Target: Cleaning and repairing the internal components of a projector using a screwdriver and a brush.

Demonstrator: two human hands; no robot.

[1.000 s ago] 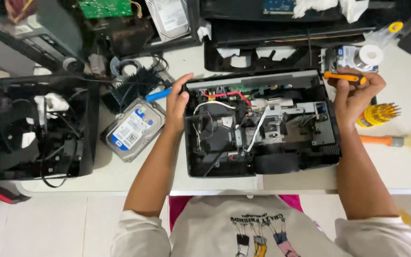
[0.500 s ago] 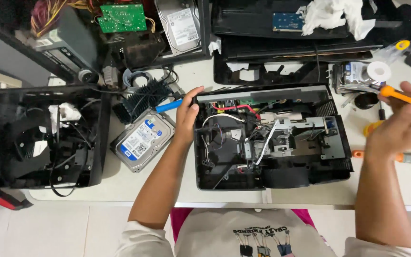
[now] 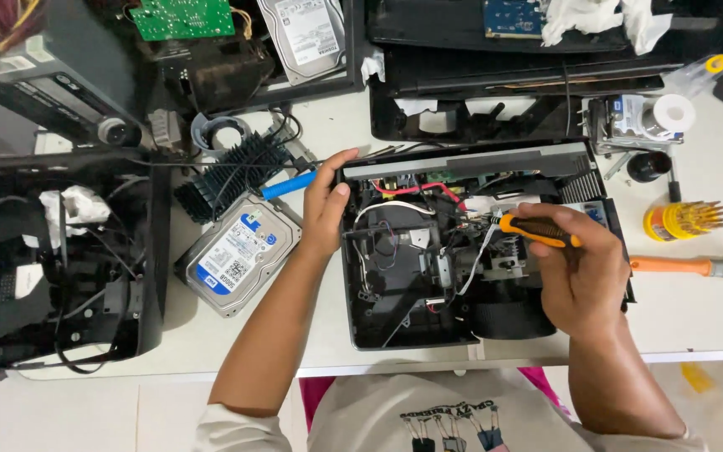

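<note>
White table (image 3: 713,301): bare surface beyond the right knuckles, carrying everything else
Black gutted casing (image 3: 52,259): well away from the left fingers, at the table's far left edge, cables and white scraps inside
Black opened device (image 3: 412,293): between the two hands, lid off, red, white and black wires and a metal bracket exposed; left wall under the left fingertips
Silver hard drive (image 3: 240,255): flat on the table, just beside the left wrist on its outer side
Black finned heatsink (image 3: 228,176): above the hard drive, near the left fingertips but apart from them
Right hand (image 3: 583,280): over the right half of the opened device, fingers clenched round the screwdriver handle
Left hand (image 3: 325,205): fingers curled over the upper left rim of the opened device, thumb inside the wall, pressing rather than grasping
Orange-handled brush (image 3: 679,266): lying on the table just past the right knuckles
Orange-and-black screwdriver (image 3: 537,230): held in the right fingers, handle jutting out past the thumb, tip pointing left into the wiring near the device's middle
Yellow tub of bits (image 3: 684,219): upright, beyond the right fingers, above the brush
Blue-handled tool (image 3: 288,184): on the table, touching or nearly touching the left fingertips; cannot tell which
</note>
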